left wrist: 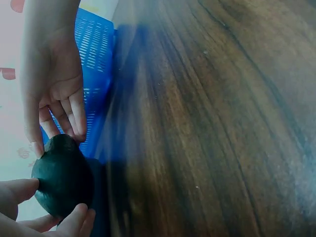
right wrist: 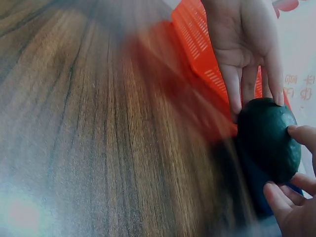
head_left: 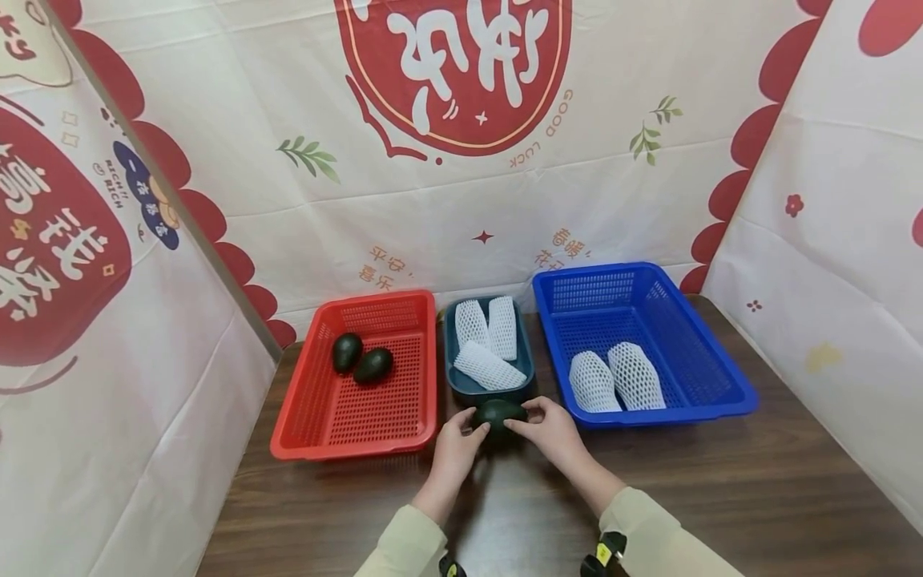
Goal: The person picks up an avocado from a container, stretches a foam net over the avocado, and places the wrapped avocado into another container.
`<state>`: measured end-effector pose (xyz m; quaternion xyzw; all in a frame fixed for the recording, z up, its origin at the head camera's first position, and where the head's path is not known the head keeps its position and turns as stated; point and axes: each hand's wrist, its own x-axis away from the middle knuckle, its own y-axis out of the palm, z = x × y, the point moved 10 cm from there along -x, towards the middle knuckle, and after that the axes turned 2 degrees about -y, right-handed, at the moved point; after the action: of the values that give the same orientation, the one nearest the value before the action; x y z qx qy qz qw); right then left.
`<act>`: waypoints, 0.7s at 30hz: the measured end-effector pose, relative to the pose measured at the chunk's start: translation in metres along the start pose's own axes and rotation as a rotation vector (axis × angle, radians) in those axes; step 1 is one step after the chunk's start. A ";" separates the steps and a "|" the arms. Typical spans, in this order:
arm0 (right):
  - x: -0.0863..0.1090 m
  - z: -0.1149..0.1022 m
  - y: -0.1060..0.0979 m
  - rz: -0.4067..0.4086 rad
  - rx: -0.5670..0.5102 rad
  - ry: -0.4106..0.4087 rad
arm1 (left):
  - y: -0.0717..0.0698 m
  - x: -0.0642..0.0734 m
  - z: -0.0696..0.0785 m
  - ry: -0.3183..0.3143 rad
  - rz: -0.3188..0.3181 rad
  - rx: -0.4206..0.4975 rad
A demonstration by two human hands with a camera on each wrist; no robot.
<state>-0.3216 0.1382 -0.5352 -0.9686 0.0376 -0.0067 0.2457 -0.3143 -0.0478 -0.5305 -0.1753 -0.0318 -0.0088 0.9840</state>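
Observation:
Both hands hold one dark green avocado (head_left: 497, 414) between them, just in front of the small dark teal basket (head_left: 493, 395). My left hand (head_left: 457, 449) pinches its left end with thumb and fingertips. At the opposite end, my right hand (head_left: 551, 433) grips it the same way. In the left wrist view the avocado (left wrist: 64, 173) has its narrow end toward the right hand (left wrist: 59, 94). The right wrist view shows the avocado (right wrist: 269, 140) with the left hand's fingers (right wrist: 249, 86) against its broad end. White foam net sleeves (head_left: 489, 366) lie in the teal basket.
On the left, a red basket (head_left: 425, 385) contains two avocados (head_left: 373, 365). A blue basket (head_left: 692, 320) on the right has two foam-sleeved fruits (head_left: 636, 377) near its front wall. All stand on a dark wooden table (head_left: 519, 513) before a printed cloth backdrop (head_left: 447, 200).

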 end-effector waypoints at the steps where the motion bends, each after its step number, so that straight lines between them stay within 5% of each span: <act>1: -0.001 0.001 0.001 -0.002 0.005 0.003 | 0.000 -0.001 -0.001 -0.001 0.005 -0.006; 21: -0.011 0.010 0.018 -0.054 0.051 -0.017 | 0.005 -0.017 -0.010 -0.029 -0.001 -0.085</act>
<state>-0.3334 0.1284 -0.5528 -0.9627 0.0092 -0.0063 0.2703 -0.3309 -0.0463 -0.5431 -0.2169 -0.0457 -0.0079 0.9751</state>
